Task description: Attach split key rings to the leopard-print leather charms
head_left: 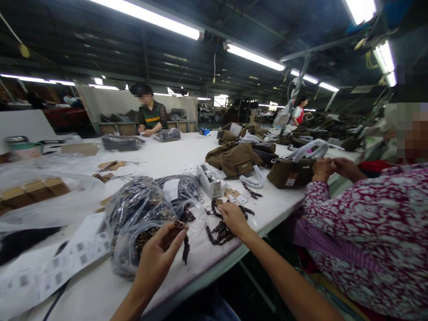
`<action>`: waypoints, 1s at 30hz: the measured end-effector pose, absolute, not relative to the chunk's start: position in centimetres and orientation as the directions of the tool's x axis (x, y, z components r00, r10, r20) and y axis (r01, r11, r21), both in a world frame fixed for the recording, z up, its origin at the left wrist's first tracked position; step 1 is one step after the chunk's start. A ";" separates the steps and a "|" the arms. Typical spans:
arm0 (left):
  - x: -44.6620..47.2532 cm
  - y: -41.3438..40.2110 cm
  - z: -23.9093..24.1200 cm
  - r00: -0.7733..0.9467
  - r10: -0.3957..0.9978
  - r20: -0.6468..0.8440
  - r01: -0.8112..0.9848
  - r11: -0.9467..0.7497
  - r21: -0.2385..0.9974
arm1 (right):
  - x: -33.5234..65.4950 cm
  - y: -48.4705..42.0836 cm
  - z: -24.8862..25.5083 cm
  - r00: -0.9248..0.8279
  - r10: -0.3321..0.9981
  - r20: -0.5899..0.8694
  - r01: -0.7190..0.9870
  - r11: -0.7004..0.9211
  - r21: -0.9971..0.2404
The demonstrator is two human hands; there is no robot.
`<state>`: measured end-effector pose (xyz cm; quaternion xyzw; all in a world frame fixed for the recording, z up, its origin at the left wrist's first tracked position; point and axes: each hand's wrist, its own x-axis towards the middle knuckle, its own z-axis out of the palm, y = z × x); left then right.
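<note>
The left hand point(157, 256) pinches a dark strap point(185, 250) by its top end, thumb against forefinger, at the near edge of a plastic bag point(140, 209) full of similar pieces. The strap hangs free over the bench point(174, 154). The right hand point(234, 218) lies on a loose pile point(219, 235) of straps to the right, fingers down among them; whether it grips one I cannot tell. It seems best to lift one piece at a time, clear of tangled neighbours, pinching near the end. Tags point(234, 195) and a tape dispenser point(209, 180) sit beyond.
</note>
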<state>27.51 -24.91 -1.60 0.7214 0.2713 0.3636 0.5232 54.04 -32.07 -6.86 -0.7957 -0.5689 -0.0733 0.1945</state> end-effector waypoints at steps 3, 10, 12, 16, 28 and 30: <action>27.5 -25.0 -1.9 0.602 0.758 0.253 0.016 -0.329 0.944 | 54.1 -30.9 -5.7 0.345 0.897 0.278 0.934 -0.297 -0.200; 27.8 -25.4 -2.0 0.640 0.727 0.250 0.031 -0.349 0.936 | 53.3 -25.7 -4.7 0.314 0.949 -0.009 0.944 -0.313 -0.108; 27.8 -25.4 -2.1 0.647 0.719 0.253 0.037 -0.361 0.932 | 53.2 -24.8 -4.4 0.327 0.943 -0.065 0.940 -0.331 -0.077; 27.9 -25.3 -2.5 0.620 0.739 0.261 0.076 -0.388 0.918 | 53.1 -24.1 -4.0 0.325 0.936 -0.136 0.942 -0.333 -0.038; 27.6 -25.2 -1.6 0.558 0.820 0.125 0.004 -0.153 0.988 | 53.8 -24.1 -4.9 0.265 0.957 -0.118 0.960 -0.274 -0.060; 27.3 -25.2 -1.6 0.540 0.834 0.117 0.021 -0.152 0.988 | 53.8 -24.2 -4.6 0.245 0.964 -0.105 0.965 -0.253 -0.075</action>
